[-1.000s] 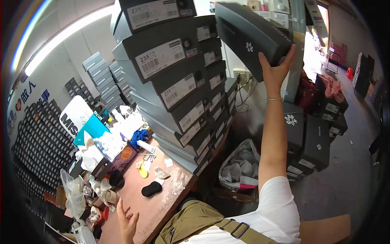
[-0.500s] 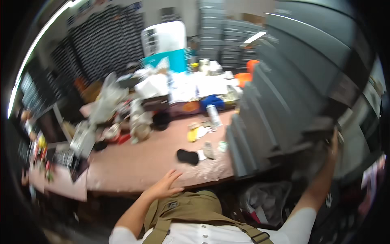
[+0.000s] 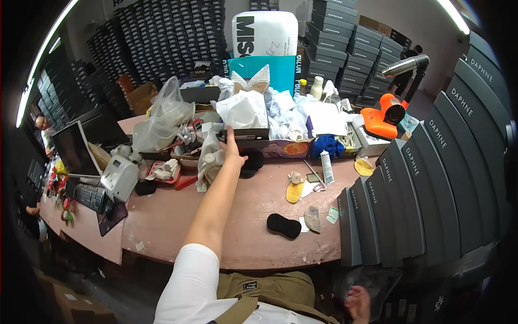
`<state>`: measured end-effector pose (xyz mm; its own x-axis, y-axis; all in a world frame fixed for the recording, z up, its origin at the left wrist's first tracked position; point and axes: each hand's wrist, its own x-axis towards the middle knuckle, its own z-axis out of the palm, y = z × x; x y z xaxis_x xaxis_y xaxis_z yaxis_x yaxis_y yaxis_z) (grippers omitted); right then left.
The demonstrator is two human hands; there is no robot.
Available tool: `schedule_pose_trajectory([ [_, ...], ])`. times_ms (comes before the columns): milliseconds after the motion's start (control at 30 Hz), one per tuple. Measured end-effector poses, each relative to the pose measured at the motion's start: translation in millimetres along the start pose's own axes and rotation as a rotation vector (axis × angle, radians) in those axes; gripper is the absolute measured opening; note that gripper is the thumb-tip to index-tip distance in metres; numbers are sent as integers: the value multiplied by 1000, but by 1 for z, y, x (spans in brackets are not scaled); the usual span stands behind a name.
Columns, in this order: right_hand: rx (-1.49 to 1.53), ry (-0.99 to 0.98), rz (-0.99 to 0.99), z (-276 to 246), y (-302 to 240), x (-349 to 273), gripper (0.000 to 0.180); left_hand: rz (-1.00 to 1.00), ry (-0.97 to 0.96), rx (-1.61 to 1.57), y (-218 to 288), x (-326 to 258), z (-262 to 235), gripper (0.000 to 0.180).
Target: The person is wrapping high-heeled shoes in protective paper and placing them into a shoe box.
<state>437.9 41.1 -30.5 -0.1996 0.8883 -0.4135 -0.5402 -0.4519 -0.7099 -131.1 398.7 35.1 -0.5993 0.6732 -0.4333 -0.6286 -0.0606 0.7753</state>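
My left hand (image 3: 233, 154) reaches far across the table to the left end of an open dark box (image 3: 253, 134). Its fingers are stretched up against the box end, and the thumb stands apart below. White tissue paper (image 3: 243, 110) fills that box. Beside the hand lie a black cloth-like item (image 3: 252, 163) and a whitish crumpled cloth (image 3: 209, 154). My right hand (image 3: 357, 303) hangs low near the lower edge, in front of a dark plastic bag (image 3: 372, 281). Its fingers are loosely bent, and nothing shows in them.
Leaning dark grey shoeboxes (image 3: 431, 178) line the table's right side. A black insole-shaped pad (image 3: 284, 225), a yellow pad (image 3: 294, 191) and a white tube (image 3: 327, 167) lie mid-table. An orange device (image 3: 380, 123) stands behind. At left are a keyboard (image 3: 90, 197) and a monitor (image 3: 74, 150).
My left hand has moved from the table's front edge out to the open box. My right hand has come away from the stacked shoeboxes and dropped toward my body. The view has shifted.
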Motion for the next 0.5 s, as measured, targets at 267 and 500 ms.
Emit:
schedule_pose_trajectory([
  [267,-447,-179,355,102,41,48,33,58,26,-176,15,10,14,93],
  [500,-774,-474,85,160,8,106,38,111,-351,-328,58,-115,-43,63],
])
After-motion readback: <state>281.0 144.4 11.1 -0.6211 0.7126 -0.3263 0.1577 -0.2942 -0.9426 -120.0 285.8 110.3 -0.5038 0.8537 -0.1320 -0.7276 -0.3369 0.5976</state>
